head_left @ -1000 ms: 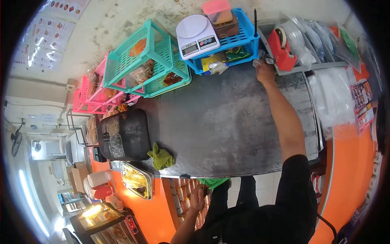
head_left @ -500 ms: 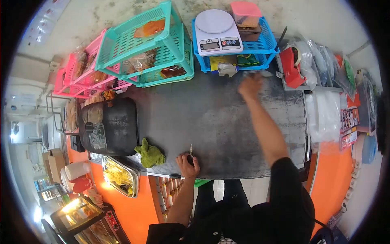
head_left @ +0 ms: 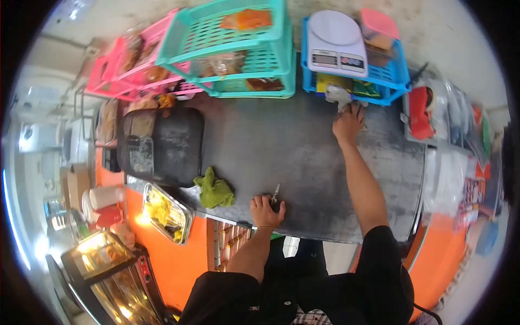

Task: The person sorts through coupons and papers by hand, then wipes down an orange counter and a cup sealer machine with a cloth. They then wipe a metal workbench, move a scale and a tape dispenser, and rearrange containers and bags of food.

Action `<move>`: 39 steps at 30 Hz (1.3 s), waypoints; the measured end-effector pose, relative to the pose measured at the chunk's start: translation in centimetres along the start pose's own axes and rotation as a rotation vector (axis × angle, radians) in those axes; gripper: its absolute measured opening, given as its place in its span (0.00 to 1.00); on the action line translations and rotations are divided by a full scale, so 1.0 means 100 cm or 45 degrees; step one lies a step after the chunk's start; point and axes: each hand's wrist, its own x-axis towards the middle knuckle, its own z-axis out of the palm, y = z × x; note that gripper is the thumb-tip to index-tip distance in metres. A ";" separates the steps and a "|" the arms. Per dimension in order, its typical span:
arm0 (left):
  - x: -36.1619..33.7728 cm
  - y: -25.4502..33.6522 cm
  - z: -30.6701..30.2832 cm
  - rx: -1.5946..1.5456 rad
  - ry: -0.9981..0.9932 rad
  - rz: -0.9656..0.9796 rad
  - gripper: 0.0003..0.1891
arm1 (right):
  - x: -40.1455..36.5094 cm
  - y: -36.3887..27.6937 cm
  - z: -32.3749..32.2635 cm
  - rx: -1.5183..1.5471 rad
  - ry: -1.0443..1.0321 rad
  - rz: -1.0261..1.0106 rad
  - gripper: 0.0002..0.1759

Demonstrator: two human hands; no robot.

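My left hand (head_left: 266, 211) rests at the front edge of the dark table (head_left: 271, 146), fingers curled round a small dark-handled tool (head_left: 277, 199) whose thin metal tip points away from me. Farther back, my right hand (head_left: 349, 123) reaches to the front of the blue basket (head_left: 387, 100); its fingers touch the table just below a crumpled whitish packet (head_left: 338, 95). What lies under those fingers is too small to make out. A white kitchen scale (head_left: 337, 46) sits on top of the basket. To the left of my left hand is a green cloth (head_left: 214, 190).
Teal baskets (head_left: 238, 46) and pink baskets (head_left: 116, 70) holding bagged food stand at the back left. A black board-like object (head_left: 168, 146) lies at left, above a metal tray of yellow food (head_left: 162, 211). A red tape dispenser (head_left: 418, 111) and plastic bags (head_left: 441, 168) are at right.
The view has shifted, so the table items appear farther right. My right hand has moved left relative to the blue basket, closer to the whitish packet. My left hand keeps the tool.
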 end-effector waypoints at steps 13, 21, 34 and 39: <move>0.000 -0.003 0.008 0.029 -0.092 -0.038 0.23 | 0.024 0.165 -0.089 0.529 -0.474 -0.530 0.16; -0.006 -0.002 0.003 -0.015 -0.070 -0.042 0.21 | -0.106 0.163 -0.091 0.468 -0.414 -0.765 0.16; 0.000 -0.005 0.008 -0.041 -0.002 0.005 0.21 | 0.026 0.085 0.009 -0.005 0.189 -0.472 0.18; -0.005 -0.009 0.008 -0.051 -0.036 -0.017 0.21 | -0.055 0.099 -0.054 0.160 -0.088 -0.672 0.15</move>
